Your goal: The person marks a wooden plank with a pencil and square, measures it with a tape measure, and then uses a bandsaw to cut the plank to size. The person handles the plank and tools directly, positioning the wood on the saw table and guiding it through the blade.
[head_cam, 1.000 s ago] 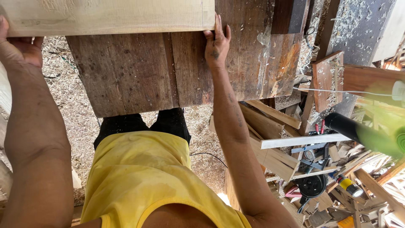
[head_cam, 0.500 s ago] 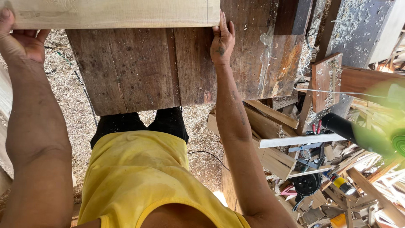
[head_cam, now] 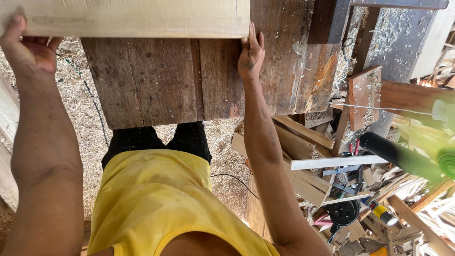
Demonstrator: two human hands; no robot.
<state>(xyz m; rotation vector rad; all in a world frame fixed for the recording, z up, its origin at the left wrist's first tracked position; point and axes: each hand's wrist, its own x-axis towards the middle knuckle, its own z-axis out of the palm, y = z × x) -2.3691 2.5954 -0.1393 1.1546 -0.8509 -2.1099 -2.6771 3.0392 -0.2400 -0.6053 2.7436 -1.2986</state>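
A pale wooden plank [head_cam: 132, 18] lies across the top of a dark, worn wooden bench [head_cam: 161, 80]. My left hand [head_cam: 29, 47] grips the plank's left end, thumb up against its near edge. At the plank's right end my right hand [head_cam: 250, 54] rests with fingers flat against the end and near edge. I wear a yellow sleeveless shirt [head_cam: 151, 199] and dark trousers, seen below the bench.
Sawdust and shavings cover the ground [head_cam: 80, 109]. To the right lie scrap boards [head_cam: 303, 137], a metal straightedge [head_cam: 336, 162], a black round tool [head_cam: 343, 212], a green-and-black machine part [head_cam: 407, 159] and a black cable [head_cam: 232, 178].
The plank and both hands sit slightly further right and higher in view than a second ago; the grip on both ends is unchanged.
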